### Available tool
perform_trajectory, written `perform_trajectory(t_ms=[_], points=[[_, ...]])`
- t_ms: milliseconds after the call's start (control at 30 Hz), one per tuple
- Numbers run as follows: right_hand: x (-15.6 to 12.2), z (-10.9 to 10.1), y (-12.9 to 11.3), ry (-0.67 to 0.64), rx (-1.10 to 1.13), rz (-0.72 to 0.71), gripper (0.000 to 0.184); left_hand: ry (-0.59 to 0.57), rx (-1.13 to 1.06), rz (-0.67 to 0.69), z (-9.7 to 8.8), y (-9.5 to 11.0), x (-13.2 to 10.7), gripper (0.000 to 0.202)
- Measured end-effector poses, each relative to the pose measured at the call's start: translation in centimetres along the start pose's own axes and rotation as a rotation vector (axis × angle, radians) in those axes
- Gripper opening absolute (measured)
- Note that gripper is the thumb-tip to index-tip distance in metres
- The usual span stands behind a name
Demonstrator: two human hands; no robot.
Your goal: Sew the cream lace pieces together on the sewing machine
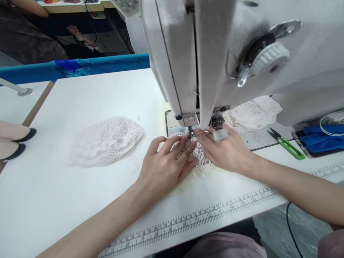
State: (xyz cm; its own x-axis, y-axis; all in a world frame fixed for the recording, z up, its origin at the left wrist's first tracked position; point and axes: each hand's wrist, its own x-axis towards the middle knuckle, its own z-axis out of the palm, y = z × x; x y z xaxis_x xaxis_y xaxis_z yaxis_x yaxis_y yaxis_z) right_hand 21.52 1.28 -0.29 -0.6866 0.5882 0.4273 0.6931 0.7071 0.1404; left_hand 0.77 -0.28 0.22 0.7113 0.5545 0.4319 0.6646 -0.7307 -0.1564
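Note:
A cream lace piece lies under the presser foot of a white sewing machine. My left hand rests on the lace from the left, fingers spread and fingertips close to the foot. On the other side, my right hand has its fingers bent together at the lace edge, near the needle; part of it is behind the machine's thread-tension spring. Both hands cover much of the lace. Another lace piece lies flat on the white table to the left.
Right of the needle, more lace lies beneath the machine arm. Green thread snips sit beside a phone with blue cloth on it. A printed ruler follows the front edge. Another person's arm shows at the back left.

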Motion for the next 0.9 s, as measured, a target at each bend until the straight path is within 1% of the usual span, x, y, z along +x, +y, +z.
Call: perform_trajectory(t_ms=[100, 233, 467, 600, 800, 900], points=[[-0.03, 0.12, 0.05, -0.014, -0.04, 0.002, 0.02, -0.012, 0.054, -0.002, -0.17, 0.44, 0.16, 0.032], [0.0, 0.11, 0.13, -0.033, -0.029, 0.012, 0.022, -0.025, 0.081, -0.012, -0.27, 0.74, 0.29, 0.034], [-0.13, 0.21, 0.25, -0.047, 0.001, 0.011, 0.024, -0.017, 0.067, -0.027, -0.22, 0.74, 0.23, 0.032], [-0.12, 0.32, 0.28, -0.027, -0.013, 0.016, 0.022, -0.022, 0.039, -0.036, -0.11, 0.56, 0.2, 0.034], [0.1, 0.16, 0.33, -0.06, -0.016, 0.021, 0.022, -0.027, -0.013, -0.071, 0.2, 0.38, 0.22, 0.036], [0.08, 0.0, 0.41, -0.031, -0.017, 0.014, 0.022, -0.025, -0.002, -0.071, 0.09, 0.27, 0.21, 0.036]])
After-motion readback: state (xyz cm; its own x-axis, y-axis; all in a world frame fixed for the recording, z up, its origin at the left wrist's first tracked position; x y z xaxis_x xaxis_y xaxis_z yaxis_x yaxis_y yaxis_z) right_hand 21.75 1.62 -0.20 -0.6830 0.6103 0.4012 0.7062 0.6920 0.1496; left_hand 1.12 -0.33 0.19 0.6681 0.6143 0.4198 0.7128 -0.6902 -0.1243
